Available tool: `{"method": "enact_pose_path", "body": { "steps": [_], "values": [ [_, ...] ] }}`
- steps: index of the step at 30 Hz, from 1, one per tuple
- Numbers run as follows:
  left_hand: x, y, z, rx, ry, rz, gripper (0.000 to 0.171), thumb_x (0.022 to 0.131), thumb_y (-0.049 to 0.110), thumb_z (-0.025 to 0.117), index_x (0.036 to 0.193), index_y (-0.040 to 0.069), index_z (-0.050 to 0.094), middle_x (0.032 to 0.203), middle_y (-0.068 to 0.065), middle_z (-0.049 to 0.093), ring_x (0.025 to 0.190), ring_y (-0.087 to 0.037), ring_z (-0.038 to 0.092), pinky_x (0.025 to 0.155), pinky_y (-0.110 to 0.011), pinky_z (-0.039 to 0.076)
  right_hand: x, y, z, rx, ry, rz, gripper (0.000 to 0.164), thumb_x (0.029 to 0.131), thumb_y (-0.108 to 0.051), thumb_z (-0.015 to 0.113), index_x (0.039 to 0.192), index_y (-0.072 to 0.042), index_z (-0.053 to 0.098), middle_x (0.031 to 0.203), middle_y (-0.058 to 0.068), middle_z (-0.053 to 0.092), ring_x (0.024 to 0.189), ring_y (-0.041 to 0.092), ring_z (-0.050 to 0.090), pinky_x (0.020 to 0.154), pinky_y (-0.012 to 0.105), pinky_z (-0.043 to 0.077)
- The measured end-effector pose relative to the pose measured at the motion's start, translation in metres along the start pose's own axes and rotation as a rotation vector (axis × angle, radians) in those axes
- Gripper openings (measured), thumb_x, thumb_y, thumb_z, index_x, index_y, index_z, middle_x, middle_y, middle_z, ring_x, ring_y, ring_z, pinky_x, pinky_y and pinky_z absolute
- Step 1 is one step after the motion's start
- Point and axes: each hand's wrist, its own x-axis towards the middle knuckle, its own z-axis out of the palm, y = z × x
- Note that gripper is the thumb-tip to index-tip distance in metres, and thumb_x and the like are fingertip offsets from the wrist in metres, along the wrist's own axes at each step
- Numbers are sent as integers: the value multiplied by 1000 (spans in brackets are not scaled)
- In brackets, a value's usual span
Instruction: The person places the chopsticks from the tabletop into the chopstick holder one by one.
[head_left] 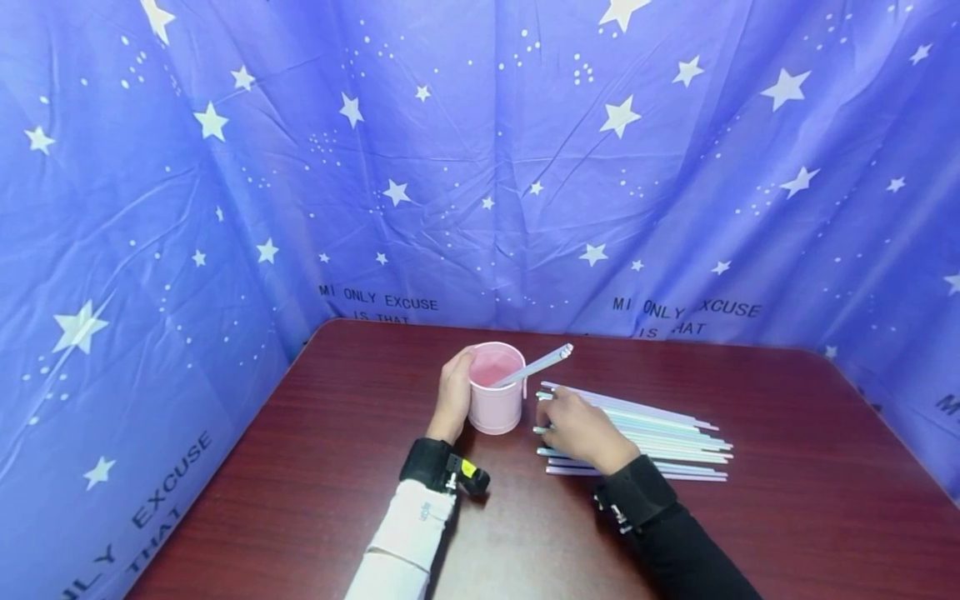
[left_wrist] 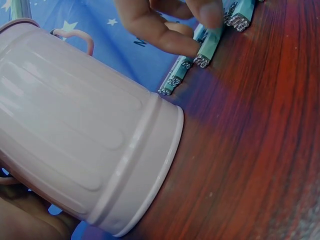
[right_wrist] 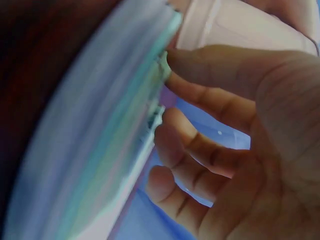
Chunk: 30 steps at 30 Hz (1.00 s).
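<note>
A small pink bucket (head_left: 495, 408) with ribbed sides and a side loop stands on the table, a few shiny straw-like sticks (head_left: 536, 365) leaning out over its right rim. My left hand (head_left: 453, 396) holds the bucket from its left side. On the table to the right lies a spread of long pastel straw-like sticks (head_left: 675, 442), their near ends pointing at the bucket. Over those ends is my right hand (head_left: 581, 429). Its thumb and index finger pinch the end of a green stick (left_wrist: 210, 47), while the other fingers (right_wrist: 170, 145) curl beside the row.
The dark red wooden table (head_left: 315, 475) has rounded back corners. Behind it and along the left hangs a blue curtain (head_left: 480, 167) with white stars. Each wrist wears a black strap (head_left: 427, 464) with a small camera.
</note>
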Motion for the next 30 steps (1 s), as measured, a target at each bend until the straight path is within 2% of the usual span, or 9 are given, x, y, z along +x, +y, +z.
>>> {"method": "enact_pose_path", "body": {
  "steps": [6, 14, 18, 24, 26, 30],
  "values": [
    [0, -1, 0, -5, -2, -3, 43, 109, 19, 46, 132, -6, 71, 134, -25, 72, 133, -37, 64, 122, -53, 47, -1, -3, 6, -1, -3, 57, 24, 82, -4, 84, 80, -16, 63, 88, 5, 57, 74, 20, 59, 55, 39, 54],
    [0, 1, 0, -11, -8, -8, 42, 109, 19, 45, 132, -6, 72, 133, -24, 73, 132, -36, 65, 121, -52, 48, -1, -1, 2, -24, 74, -30, 24, 81, -4, 83, 78, -16, 63, 84, 3, 58, 75, 20, 61, 56, 36, 56],
    [0, 1, 0, -9, -8, -9, 42, 109, 18, 45, 132, -6, 71, 133, -24, 73, 131, -36, 65, 120, -51, 48, 2, -1, -14, 16, 66, -32, 18, 85, -7, 84, 82, -15, 68, 86, 3, 63, 78, 19, 62, 67, 35, 57],
    [0, 2, 0, -3, -2, -7, 42, 109, 18, 46, 131, -6, 72, 133, -24, 73, 131, -36, 65, 121, -51, 48, 4, -3, -50, 135, 16, 67, 6, 92, -9, 78, 93, -14, 75, 94, 1, 74, 90, 22, 66, 80, 40, 58],
    [-1, 2, 0, 0, -3, -2, 42, 109, 18, 46, 131, -6, 72, 133, -25, 73, 132, -37, 65, 121, -52, 48, 3, -3, -63, 156, 32, 90, 5, 93, -9, 77, 96, -14, 75, 93, 1, 75, 91, 24, 67, 81, 44, 58],
    [-1, 2, 0, 7, -6, 3, 43, 109, 18, 45, 132, -6, 72, 134, -25, 73, 133, -37, 65, 121, -53, 47, -5, -1, -84, 172, 127, 97, 5, 96, -9, 75, 100, -11, 74, 93, 4, 78, 91, 27, 72, 84, 50, 60]
  ]
}}
